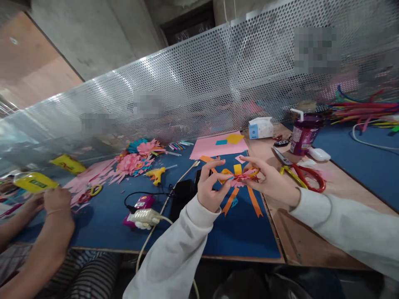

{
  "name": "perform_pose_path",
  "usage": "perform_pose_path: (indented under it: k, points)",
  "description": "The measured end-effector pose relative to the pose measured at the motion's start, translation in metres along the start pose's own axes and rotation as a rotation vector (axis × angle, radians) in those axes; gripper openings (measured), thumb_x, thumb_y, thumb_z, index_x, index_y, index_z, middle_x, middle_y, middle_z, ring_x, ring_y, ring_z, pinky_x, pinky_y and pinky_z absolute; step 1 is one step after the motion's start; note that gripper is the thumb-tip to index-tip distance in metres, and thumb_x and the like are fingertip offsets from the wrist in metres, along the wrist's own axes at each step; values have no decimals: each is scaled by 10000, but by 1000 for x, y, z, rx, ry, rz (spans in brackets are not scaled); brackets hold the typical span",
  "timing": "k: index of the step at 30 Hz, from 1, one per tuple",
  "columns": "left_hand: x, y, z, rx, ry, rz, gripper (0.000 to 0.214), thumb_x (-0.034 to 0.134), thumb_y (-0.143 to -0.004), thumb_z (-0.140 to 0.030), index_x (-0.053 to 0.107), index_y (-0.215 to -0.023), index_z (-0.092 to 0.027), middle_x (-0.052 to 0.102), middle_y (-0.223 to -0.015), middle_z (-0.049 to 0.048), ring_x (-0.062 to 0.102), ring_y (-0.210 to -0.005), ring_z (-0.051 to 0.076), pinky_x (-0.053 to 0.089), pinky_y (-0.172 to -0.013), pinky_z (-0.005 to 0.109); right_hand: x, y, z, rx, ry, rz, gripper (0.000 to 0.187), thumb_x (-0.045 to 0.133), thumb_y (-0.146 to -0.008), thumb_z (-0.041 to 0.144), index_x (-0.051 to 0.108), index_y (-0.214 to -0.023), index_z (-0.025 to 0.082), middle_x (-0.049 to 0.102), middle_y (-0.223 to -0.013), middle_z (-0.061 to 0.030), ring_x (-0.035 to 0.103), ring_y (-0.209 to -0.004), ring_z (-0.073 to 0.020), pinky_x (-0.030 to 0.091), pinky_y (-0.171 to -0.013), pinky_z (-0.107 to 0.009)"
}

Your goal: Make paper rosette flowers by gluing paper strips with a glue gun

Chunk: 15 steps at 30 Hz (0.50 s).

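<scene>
My left hand (211,186) and my right hand (268,179) meet above the blue mat (102,224), both pinched on a small folded pink paper piece (243,177) between them. Right behind and below it lies an orange and yellow paper strip bow (237,170), its orange tails (254,202) trailing toward me on the mat. White sleeves cover both my arms.
Red scissors (304,174), a purple bottle (304,133), a tissue box (261,128) and a pink sheet (218,146) lie beyond. Paper flowers (134,160), a yellow glue gun (157,174), a power strip (146,216) and cables sit left. Another person's hands (56,201) work at far left.
</scene>
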<state>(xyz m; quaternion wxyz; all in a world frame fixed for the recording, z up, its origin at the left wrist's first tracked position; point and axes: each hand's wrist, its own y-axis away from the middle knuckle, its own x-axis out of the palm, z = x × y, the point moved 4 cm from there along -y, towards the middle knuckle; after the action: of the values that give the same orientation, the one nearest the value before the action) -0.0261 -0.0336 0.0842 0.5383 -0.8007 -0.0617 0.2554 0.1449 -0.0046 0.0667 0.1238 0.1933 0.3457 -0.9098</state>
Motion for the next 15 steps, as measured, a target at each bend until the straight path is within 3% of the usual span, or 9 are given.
perform_pose_path:
  k: [15]
  points:
    - [1,0,0,-7,8,3,135,633,-742,-71,626,-813,-186,549,-1124,64,565,-1085,196,467,-981,455,1,0,-1,2,-1,-6,484,584,-778,204,451,-1243,218,616,-889,-28,647,-776,-157,552,-755,-336]
